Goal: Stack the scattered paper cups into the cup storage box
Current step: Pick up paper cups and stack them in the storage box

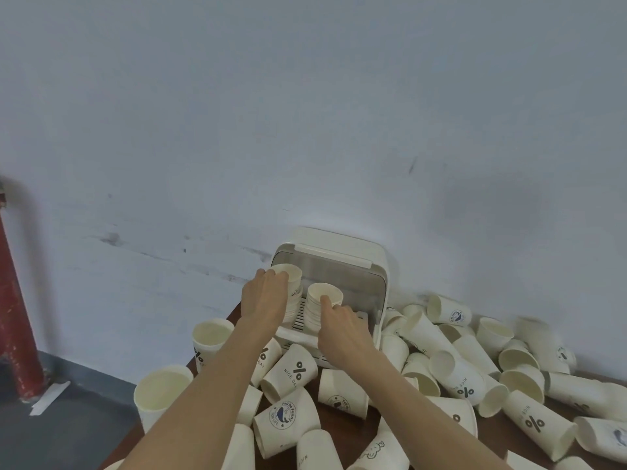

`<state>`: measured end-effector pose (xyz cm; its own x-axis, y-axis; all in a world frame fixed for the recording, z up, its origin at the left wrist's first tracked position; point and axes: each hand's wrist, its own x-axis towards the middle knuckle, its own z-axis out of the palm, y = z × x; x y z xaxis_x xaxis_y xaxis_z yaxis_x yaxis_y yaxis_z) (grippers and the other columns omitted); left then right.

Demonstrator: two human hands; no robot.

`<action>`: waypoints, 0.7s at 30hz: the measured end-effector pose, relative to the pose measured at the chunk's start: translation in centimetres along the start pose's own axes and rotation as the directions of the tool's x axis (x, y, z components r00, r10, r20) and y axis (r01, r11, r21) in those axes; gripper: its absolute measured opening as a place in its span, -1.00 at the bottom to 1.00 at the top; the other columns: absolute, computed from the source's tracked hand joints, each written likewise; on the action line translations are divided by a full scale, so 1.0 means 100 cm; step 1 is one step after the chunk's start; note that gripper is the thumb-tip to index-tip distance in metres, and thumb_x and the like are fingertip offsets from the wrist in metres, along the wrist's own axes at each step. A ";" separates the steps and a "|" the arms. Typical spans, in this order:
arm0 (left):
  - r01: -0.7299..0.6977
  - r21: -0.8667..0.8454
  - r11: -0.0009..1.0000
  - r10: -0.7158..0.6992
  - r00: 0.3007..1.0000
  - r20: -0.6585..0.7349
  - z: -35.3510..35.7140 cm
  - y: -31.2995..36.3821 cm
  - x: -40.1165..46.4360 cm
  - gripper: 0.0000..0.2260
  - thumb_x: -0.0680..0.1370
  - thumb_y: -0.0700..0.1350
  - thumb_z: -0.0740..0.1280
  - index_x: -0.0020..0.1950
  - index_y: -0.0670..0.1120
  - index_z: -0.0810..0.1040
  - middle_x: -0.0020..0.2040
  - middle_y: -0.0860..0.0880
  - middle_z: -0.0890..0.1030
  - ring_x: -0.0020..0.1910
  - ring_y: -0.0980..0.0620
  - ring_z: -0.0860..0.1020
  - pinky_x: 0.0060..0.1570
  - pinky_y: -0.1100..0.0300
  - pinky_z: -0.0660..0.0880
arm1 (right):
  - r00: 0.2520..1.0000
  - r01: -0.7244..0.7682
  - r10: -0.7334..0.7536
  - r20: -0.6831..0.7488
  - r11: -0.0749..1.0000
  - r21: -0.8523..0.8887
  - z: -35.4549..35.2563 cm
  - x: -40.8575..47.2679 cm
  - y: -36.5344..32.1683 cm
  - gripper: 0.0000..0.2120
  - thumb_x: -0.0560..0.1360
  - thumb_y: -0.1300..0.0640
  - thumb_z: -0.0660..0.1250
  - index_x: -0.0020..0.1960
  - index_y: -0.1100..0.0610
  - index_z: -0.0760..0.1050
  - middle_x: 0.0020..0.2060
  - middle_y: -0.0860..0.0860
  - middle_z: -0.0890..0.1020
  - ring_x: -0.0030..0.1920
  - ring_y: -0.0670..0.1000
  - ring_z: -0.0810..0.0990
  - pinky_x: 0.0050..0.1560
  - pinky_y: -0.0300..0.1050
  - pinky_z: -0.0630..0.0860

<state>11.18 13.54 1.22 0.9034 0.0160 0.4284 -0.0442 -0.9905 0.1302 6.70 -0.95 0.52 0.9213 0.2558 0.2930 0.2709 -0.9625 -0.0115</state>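
Both hands are working inside the cup storage box [376,266] — the left hand [263,298] is gripping the left stack [292,283], the right hand [342,329] pinching the right stack's [320,301] rim — 2 upright columns, scattered cups [464,374] lying nearer the right hand.

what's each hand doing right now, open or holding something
Left hand: grips the left cup stack in the storage box.
Right hand: fingertip on the right cup stack; a grip cannot be told.

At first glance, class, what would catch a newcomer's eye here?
Two hands meet at the open cup storage box by the wall: the left hand grips one cup stack, the right hand touches another stack. Scattered paper cups cover the table around it.
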 end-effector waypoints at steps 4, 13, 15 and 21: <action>-0.019 0.026 0.999 0.016 0.996 0.086 0.006 0.002 0.001 -0.72 0.54 -0.37 0.17 0.17 -0.12 0.50 0.10 -0.10 0.54 0.13 -0.07 0.44 -0.18 0.16 0.33 | 1.000 0.001 -0.001 0.029 1.000 0.012 -0.005 -0.006 0.002 -0.62 0.51 0.18 0.25 0.28 0.22 0.25 0.04 0.16 0.55 0.03 0.14 0.48 -0.18 -0.07 0.28; -0.027 0.034 0.999 0.021 0.982 0.186 0.014 0.009 -0.009 -0.69 0.54 -0.31 0.21 0.28 -0.15 0.44 0.21 -0.13 0.49 0.24 -0.11 0.40 -0.02 0.11 0.44 | 0.996 -0.071 0.069 0.056 0.997 0.041 -0.010 -0.023 0.006 -0.69 0.49 0.29 0.15 0.22 0.16 0.27 0.04 0.11 0.54 0.04 0.15 0.44 -0.20 -0.05 0.34; -0.013 0.023 1.000 0.008 0.982 0.188 0.012 0.010 -0.013 -0.60 0.55 -0.29 0.20 0.39 -0.16 0.31 0.25 -0.15 0.47 0.26 -0.13 0.39 0.00 0.09 0.46 | 0.996 -0.069 0.066 0.053 0.997 0.047 -0.015 -0.029 0.006 -0.71 0.48 0.30 0.14 0.20 0.16 0.29 0.02 0.11 0.54 0.04 0.14 0.44 -0.19 -0.05 0.35; 0.055 -0.087 0.995 -0.043 0.990 0.137 0.001 0.015 -0.040 -0.52 0.57 -0.24 0.17 0.48 -0.19 0.17 0.29 -0.15 0.44 0.25 -0.11 0.40 0.01 0.10 0.46 | 0.997 -0.069 0.066 0.031 0.993 0.096 -0.030 -0.050 0.007 -0.70 0.48 0.29 0.13 0.20 0.14 0.31 0.00 0.08 0.53 -0.03 0.10 0.46 -0.15 -0.06 0.41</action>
<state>7.59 11.94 -0.38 0.9543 0.0398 0.2962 -0.0313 -0.9724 0.2313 1.49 -3.17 1.90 0.9454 0.1940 0.2617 0.2321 -0.9649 -0.1231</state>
